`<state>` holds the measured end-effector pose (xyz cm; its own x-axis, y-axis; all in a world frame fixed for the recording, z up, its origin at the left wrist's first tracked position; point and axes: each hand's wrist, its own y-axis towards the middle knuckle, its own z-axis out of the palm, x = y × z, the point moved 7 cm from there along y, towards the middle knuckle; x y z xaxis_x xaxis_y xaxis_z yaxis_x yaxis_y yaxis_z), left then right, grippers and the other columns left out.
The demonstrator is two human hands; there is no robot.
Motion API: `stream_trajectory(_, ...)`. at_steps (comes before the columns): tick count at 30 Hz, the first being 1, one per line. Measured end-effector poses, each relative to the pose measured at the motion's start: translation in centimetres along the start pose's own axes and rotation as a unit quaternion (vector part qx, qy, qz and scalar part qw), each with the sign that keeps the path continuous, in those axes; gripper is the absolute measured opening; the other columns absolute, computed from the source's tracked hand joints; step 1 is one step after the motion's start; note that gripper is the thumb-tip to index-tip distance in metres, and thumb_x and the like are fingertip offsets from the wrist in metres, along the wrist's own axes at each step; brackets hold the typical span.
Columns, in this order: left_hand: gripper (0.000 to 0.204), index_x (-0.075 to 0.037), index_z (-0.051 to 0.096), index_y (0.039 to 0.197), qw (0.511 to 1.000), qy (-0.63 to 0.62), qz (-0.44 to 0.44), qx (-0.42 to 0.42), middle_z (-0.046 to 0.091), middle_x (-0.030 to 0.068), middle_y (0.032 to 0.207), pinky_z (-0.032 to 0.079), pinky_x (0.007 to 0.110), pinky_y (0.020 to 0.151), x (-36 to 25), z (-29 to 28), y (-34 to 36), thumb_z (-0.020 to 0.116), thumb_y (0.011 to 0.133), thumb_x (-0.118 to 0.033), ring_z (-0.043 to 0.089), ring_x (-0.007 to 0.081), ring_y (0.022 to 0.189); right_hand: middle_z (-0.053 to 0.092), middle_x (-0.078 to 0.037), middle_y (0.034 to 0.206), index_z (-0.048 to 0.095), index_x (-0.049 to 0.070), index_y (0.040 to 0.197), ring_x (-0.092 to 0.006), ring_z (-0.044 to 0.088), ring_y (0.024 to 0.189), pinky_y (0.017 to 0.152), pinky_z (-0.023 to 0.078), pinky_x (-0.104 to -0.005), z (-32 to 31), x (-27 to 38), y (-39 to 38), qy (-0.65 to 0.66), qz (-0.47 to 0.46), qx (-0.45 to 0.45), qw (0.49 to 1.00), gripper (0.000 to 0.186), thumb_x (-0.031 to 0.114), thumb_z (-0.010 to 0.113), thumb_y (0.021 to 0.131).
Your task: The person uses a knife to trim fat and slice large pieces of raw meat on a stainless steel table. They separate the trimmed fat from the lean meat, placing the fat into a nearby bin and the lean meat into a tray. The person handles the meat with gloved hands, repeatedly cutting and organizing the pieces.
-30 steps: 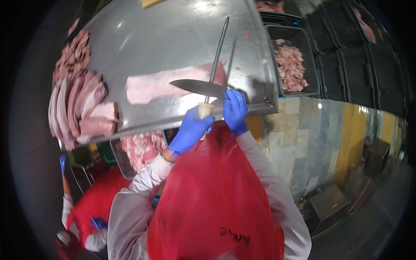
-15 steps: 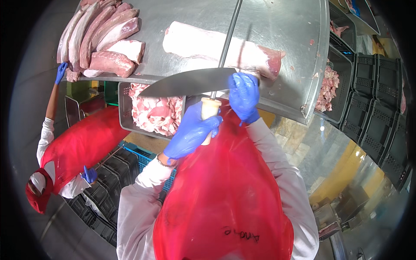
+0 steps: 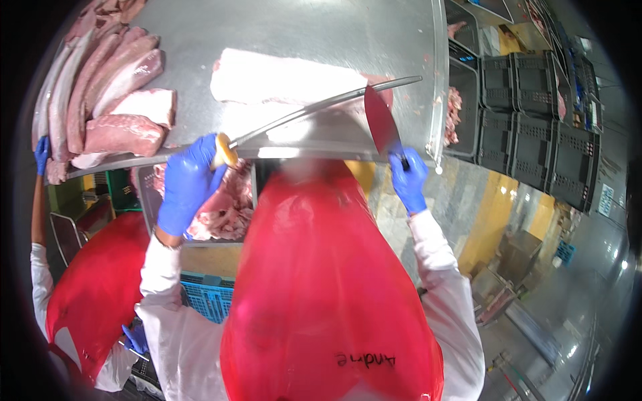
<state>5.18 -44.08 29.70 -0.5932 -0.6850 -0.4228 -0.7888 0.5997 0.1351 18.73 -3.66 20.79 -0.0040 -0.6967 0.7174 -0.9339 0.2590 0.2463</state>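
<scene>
My left hand [image 3: 188,186], in a blue glove, is closed around the cream handle of a sharpening steel [image 3: 297,115]. Its rod points up and to the right over the table edge. In my blue-gloved right hand [image 3: 409,182] is a knife [image 3: 381,121], gripped by its dark handle. The broad blade reflects red, and its upper end lies at the rod near the far tip; whether they touch I cannot tell. Beyond the rod, a long pale slab of meat [image 3: 281,77] rests on the metal table [image 3: 321,30].
Several meat strips [image 3: 100,77] are heaped at the table's left. A crate of meat trimmings [image 3: 221,210] stands below the near edge. Stacked dark crates [image 3: 528,120] stand at the right. On the left, a co-worker in a red apron [image 3: 100,301] reaches toward the strips.
My hands have moved apart, the left one leftward and the right one to the right. The steel has tilted from near upright toward the right. The knife's blade now points upward instead of left.
</scene>
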Motion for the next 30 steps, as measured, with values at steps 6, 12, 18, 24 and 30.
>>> stream_trajectory(6, 0.049, -0.006, 0.061, 0.118, 0.997, 0.011, 0.067, -0.023, 0.067, 0.0145, 0.095, 0.055, 0.041, 0.068, -0.4, -4.5, 1.4, 0.079, 0.072, -0.01, 0.067, 0.0364, 0.079, 0.057, 0.005, 0.073, 0.066, 0.005, 0.089, -0.0034, 0.05, 0.062, 0.056, 0.041, -0.0217, -3.3, 3.0, 6.4, 0.086, 0.029, -0.12, 0.989, 0.012, 0.015, 0.071, 0.093)
stream_trajectory(12, 0.051, -0.005, 0.063, 0.117, 0.99, 0.069, 0.099, -0.068, 0.068, 0.015, 0.1, 0.056, 0.039, 0.071, -2.1, -10.4, 3.1, 0.081, 0.068, -0.006, 0.069, 0.0344, 0.083, 0.062, -0.001, 0.075, 0.064, 0.004, 0.092, -0.0066, 0.055, 0.062, 0.056, 0.045, -0.0252, -5.9, 8.2, 9.4, 0.145, -0.002, -0.228, 0.963, 0.012, 0.015, 0.069, 0.095)
stream_trajectory(18, 0.052, -0.003, 0.064, 0.118, 0.992, 0.031, 0.048, -0.109, 0.069, 0.0177, 0.098, 0.057, 0.04, 0.073, 0.2, -10.3, 3.6, 0.08, 0.069, -0.007, 0.069, 0.0364, 0.084, 0.062, -0.013, 0.076, 0.062, 0.003, 0.085, -0.0238, 0.059, 0.061, 0.058, 0.047, -0.034, 3.9, -0.3, -8.4, -0.04, -0.007, 0.125, 0.991, 0.01, 0.007, 0.07, 0.089)
stream_trajectory(24, 0.04, -0.004, 0.07, 0.1, 0.947, -0.251, -0.199, 0.022, 0.071, 0.0175, 0.084, 0.055, 0.044, 0.071, -1.1, 4.4, 6.1, 0.079, 0.077, -0.036, 0.071, 0.0327, 0.078, 0.061, 0.0, 0.075, 0.067, 0.001, 0.094, -0.0066, 0.051, 0.058, 0.053, 0.043, -0.0247, 0.6, -5.9, -13.9, 0.092, 0.223, -0.033, 0.97, 0.014, 0.014, 0.063, 0.097)
stream_trajectory(30, 0.031, -0.012, 0.071, 0.106, 0.903, -0.403, -0.147, 0.01, 0.07, 0.0143, 0.095, 0.051, 0.041, 0.086, -8.0, 21.6, 10.7, 0.07, 0.078, -0.025, 0.068, 0.0301, 0.092, 0.061, -0.007, 0.071, 0.06, 0.0, 0.084, -0.0116, 0.051, 0.056, 0.052, 0.042, -0.0288, -2.9, -6.1, -13.8, 0.102, 0.318, -0.172, 0.927, 0.026, 0.02, 0.056, 0.099)
